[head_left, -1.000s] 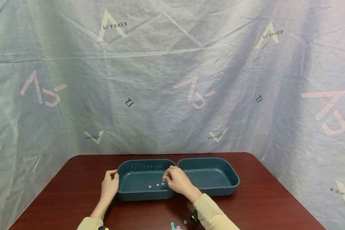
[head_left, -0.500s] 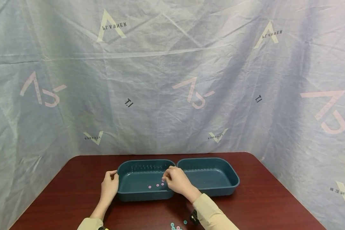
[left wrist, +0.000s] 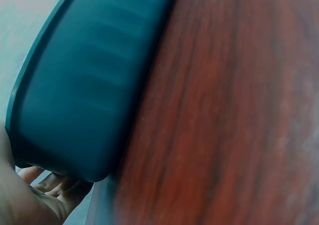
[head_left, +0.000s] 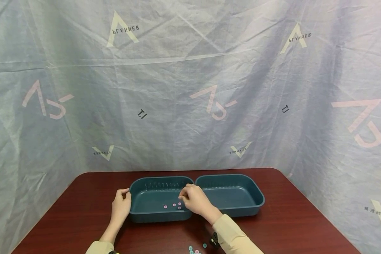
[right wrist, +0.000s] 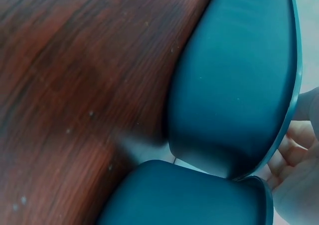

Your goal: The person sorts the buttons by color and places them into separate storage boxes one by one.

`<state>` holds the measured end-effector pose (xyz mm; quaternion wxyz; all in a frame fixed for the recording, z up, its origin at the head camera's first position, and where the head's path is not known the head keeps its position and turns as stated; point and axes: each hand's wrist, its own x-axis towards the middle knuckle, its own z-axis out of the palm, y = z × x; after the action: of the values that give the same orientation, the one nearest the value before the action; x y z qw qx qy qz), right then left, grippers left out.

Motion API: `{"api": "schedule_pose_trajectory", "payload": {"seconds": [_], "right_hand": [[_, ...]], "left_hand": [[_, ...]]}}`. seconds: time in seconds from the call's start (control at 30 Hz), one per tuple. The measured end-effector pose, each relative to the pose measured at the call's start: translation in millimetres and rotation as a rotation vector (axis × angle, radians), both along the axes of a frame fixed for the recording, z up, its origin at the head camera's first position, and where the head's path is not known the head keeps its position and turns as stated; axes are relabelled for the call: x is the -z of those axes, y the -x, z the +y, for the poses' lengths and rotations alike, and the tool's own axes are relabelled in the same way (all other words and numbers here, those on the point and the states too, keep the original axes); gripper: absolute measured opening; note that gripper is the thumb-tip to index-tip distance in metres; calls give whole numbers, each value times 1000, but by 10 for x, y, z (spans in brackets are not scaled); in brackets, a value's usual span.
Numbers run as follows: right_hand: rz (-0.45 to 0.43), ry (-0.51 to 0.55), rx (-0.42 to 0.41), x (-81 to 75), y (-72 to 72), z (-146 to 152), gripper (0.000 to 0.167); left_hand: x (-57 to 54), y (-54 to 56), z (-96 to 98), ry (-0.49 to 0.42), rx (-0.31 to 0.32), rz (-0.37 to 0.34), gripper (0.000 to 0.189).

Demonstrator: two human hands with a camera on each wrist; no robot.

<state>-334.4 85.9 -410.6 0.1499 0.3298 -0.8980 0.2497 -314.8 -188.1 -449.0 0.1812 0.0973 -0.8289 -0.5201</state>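
Observation:
My left hand [head_left: 121, 203] holds the left end of a dark teal tray [head_left: 160, 213], its fingers at the outer wall in the left wrist view. Inside this tray lie several small pink discs [head_left: 174, 204] with a dark centre, perhaps buttons. Over the tray's right part hangs my right hand [head_left: 196, 199], its fingers curled and thumb close to the forefinger; no disc shows between them. In the right wrist view its fingers [right wrist: 289, 155] appear past the tray's rim, partly hidden by it.
A second teal tray [head_left: 230, 195] stands directly right of the first, rims close together. Teal discs [head_left: 190, 248] and a pink disc [head_left: 197, 252] lie at the front of the dark red table [head_left: 158, 238]. A single teal disc [head_left: 204, 245] lies nearby. A grey cloth [head_left: 174, 134] hangs behind.
A pink disc just below the right fingertips has dropped onto the tray floor near the other pink discs. The left hand stays at the tray's end; the right hand has barely moved.

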Motion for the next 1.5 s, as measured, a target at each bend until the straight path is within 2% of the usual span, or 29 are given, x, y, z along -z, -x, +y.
{"api": "schedule_pose_trajectory", "payload": {"seconds": [0.27, 0.57, 0.73, 0.87, 1.17, 1.4, 1.5], "right_hand": [[-46, 27, -47, -43, -94, 56, 8], [-67, 11, -64, -139, -273, 108, 12], [-62, -6, -105, -188, -370, 155, 12], [-91, -21, -161, -204, -480, 210, 11], [-108, -74, -264, -105, -652, 403, 9], [-215, -158, -292, -18, -734, 517, 12], [-220, -186, -327, 14, -768, 537, 10]], "left_hand": [[12, -7, -5, -2, 12, -5, 40], [-27, -17, -22, -17, 13, -15, 42], [-41, -5, -26, -22, 27, -25, 43], [-43, 15, -38, -30, 24, -30, 42], [-78, 38, -54, -29, 27, -32, 43], [-55, 14, -32, -29, 22, -35, 43], [-39, 0, -18, -31, 22, -38, 43]]}}
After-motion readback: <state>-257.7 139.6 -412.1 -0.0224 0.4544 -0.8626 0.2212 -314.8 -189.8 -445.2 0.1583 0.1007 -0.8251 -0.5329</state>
